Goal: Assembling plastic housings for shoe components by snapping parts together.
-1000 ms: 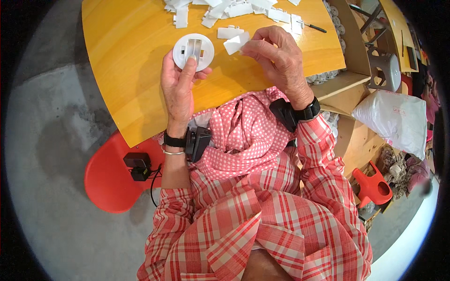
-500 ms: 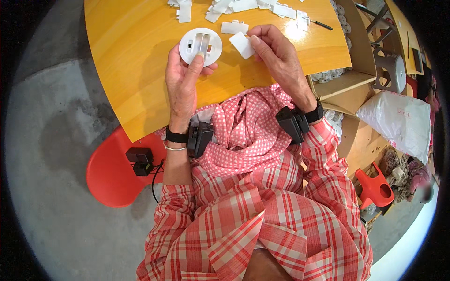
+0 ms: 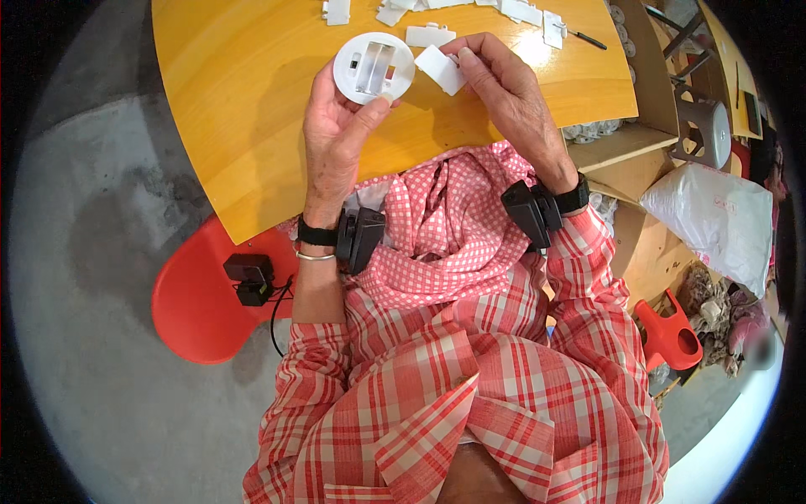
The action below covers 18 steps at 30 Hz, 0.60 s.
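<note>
My left hand grips a round white plastic housing above the near part of the table, thumb on its lower rim. An open slot like a battery bay runs across the housing's face, with a small dark opening on its left side. Between the thumb and fingers of my right hand is a flat white plastic cover. The cover is tilted and close to the housing's right edge; I see a gap between the two. Just beyond them, another white cover lies on the table.
The yellow table carries several more white covers at its far side and a black pen-like tool. Cardboard boxes with white round parts stand at the right. A red stool holding a black device is at the left.
Both hands have shifted slightly right and up with their parts. The left thumb has slid from the middle of the slot to the housing's lower rim, so more of the slot shows.
</note>
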Available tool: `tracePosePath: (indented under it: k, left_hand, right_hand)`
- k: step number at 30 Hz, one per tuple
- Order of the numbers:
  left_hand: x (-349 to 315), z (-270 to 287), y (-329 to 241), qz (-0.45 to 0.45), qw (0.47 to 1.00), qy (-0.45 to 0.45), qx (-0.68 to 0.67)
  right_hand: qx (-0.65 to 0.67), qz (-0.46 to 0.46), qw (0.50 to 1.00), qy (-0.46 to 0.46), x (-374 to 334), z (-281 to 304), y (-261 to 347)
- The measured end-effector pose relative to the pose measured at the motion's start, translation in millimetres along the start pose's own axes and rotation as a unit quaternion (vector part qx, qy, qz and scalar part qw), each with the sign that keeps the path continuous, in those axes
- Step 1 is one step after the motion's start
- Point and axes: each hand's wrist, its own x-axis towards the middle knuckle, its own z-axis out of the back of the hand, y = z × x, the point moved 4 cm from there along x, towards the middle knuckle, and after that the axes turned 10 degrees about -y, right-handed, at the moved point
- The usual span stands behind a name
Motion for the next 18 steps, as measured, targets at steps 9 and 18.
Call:
tracePosePath:
  k: [9, 18]
  left_hand:
    - [0.8, 2.9, 0.6, 0.014, 1.0, -0.004, 0.006]
    - [1.0, 5.9, 1.9, 0.018, 0.999, 0.007, -0.028]
  right_hand:
    - [0.103, -0.044, 0.992, 0.051, -3.4, -4.8, -5.3]
    - [0.106, -0.086, 0.99, 0.036, -4.2, 0.5, -5.0]
